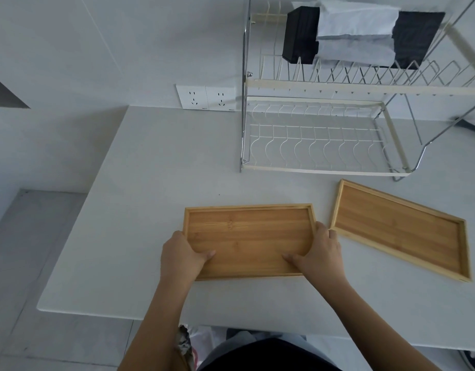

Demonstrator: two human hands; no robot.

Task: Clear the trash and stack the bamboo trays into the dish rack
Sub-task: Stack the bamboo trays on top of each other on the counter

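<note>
A bamboo tray lies flat on the white table, close to the person. It is a long flat box shape with a low rim all the way round. Its wood is warm honey brown, with thin lines running along it and a few darker marks near the middle. Nothing is inside it.

The left hand grips the tray's left end. Its thumb lies on the wood inside and the other fingers curl under the edge, so they are hidden. The right hand grips the right end the same way, thumb pressed on the inside, fingers wrapped round the rim. Both hands pinch the tray. It is hard to tell whether the tray is lifted or still resting on the table.

A second bamboo tray lies just to the right, turned at a slant. One of its corners is very near the right hand's fingers.

Further back stands a dish rack made of white wire with two levels. Its bottom level holds nothing. On the top level sit a black box and some white cloth. A white wall socket is on the wall left of the rack.
</note>
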